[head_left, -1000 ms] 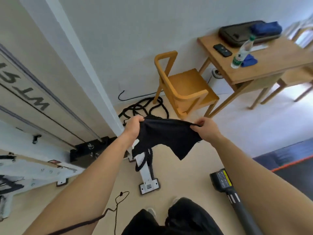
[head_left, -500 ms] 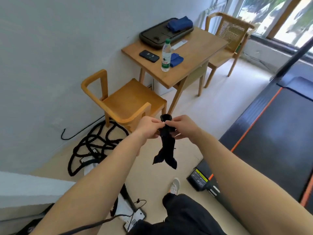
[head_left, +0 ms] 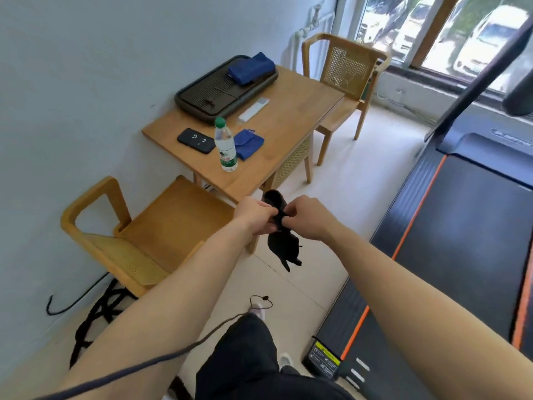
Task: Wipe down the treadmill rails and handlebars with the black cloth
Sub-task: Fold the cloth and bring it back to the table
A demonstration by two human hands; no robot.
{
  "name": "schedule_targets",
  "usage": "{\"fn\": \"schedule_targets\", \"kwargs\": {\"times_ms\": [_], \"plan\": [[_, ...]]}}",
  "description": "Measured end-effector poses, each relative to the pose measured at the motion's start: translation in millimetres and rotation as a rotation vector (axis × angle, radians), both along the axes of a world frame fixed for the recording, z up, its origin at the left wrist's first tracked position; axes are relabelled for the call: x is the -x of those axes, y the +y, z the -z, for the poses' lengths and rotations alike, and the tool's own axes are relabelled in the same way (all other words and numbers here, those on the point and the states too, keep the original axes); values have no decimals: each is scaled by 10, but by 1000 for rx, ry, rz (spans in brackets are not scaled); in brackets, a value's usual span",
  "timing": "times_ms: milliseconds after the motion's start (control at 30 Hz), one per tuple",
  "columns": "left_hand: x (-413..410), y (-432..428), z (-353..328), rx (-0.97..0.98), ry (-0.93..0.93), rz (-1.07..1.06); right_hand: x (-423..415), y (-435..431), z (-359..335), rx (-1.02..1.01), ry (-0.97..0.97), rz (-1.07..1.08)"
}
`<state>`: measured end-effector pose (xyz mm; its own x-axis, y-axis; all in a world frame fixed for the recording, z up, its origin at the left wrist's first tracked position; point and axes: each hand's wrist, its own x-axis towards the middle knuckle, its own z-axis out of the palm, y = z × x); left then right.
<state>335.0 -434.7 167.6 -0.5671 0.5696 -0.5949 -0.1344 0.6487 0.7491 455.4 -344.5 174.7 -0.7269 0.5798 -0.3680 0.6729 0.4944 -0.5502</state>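
Observation:
The black cloth [head_left: 281,243] is bunched into a narrow bundle in front of me, with its lower end hanging free. My left hand [head_left: 255,216] grips its left side and my right hand [head_left: 308,217] pinches it from the right, the two hands nearly touching. The treadmill [head_left: 461,241] lies to the right, a dark deck with an orange stripe along its side rail [head_left: 403,223]. A black upright [head_left: 476,79] rises at the far right, with a dark handlebar end [head_left: 519,96] at the frame edge.
A wooden table [head_left: 291,125] stands ahead with a water bottle [head_left: 225,145], phone [head_left: 196,140], blue cloths and a dark tray [head_left: 219,88]. One wooden chair [head_left: 150,226] stands at the left, another [head_left: 346,79] by the window. Black rope [head_left: 95,316] lies on the floor.
The view swung right from the white machine to the table and treadmill. The cloth went from spread between my hands to gathered into a tight bundle, hands close together.

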Motion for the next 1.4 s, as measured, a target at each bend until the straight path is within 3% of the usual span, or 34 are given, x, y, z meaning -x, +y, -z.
{"fn": "schedule_targets", "kwargs": {"times_ms": [133, 233, 367, 433, 533, 567, 600, 733, 833, 1033, 1200, 1300, 1400], "plan": [[293, 818, 52, -43, -163, -26, 295, 687, 45, 88, -41, -39], [582, 1357, 5, -49, -338, -34, 567, 1231, 58, -43, -73, -70], [1059, 1905, -69, -14, -386, 34, 1003, 1909, -42, -23, -51, -89], [1323, 2159, -61, -22, -263, 57, 1225, 2245, -118, 20, -32, -112], [1765, 2458, 107, -111, 297, 214, 1540, 2680, -244, 64, 36, -22], [1877, 2547, 139, -165, 407, 299, 1647, 2835, -278, 81, 49, 1], [1986, 2647, 165, -214, 429, 373, 1758, 2995, -323, 111, 62, 17], [2355, 3062, 180, -194, 180, 418, 2214, 3647, -455, 266, 138, -61], [2653, 3297, 166, -156, 271, 317, 2601, 4123, -451, 315, 178, -159], [2942, 3573, -242, -125, 537, -91, 3336, 4732, -599, 167, 288, -434], [2854, 3719, -340, 43, 793, -169, 3425, 4983, -557, -53, 401, -660], [2650, 3794, 24, 170, 811, -97, 3325, 5092, -85, -148, 338, -705], [2380, 3850, 636, 319, 681, -19, 3081, 5124, 648, -140, 121, -742]]}}
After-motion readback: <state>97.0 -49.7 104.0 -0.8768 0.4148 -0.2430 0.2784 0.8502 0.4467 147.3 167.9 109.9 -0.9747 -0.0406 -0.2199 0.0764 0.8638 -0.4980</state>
